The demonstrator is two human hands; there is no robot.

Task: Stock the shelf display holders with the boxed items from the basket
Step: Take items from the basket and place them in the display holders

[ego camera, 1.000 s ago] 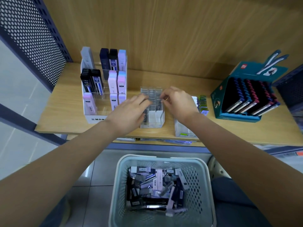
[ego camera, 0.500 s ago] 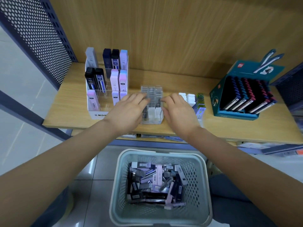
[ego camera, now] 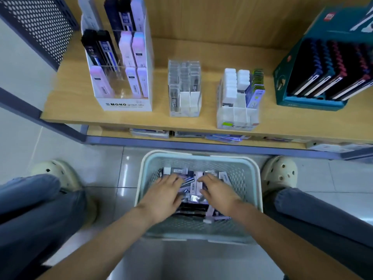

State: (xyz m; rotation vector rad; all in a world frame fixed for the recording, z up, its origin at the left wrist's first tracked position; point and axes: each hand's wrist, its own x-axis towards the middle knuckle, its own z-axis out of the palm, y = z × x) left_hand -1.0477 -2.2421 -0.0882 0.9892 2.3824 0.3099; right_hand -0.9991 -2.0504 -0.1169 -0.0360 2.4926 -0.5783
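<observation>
In the pale green perforated plastic basket [ego camera: 248, 178], left hand [ego camera: 161, 196] and right hand [ego camera: 219, 194] rest on loose black and lilac boxed items [ego camera: 193, 186]; whether either grasps one cannot be told. Beyond, the clear acrylic shelf holder [ego camera: 184, 87]: a jumbled handful may spill or jam its slots.

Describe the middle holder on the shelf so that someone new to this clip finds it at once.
Look at the wooden shelf above the basket. Between the MONO stand on the left and the white tray on the right stands the holder. It alone is clear plastic, narrow, and filled with rows of see-through cases.
</observation>
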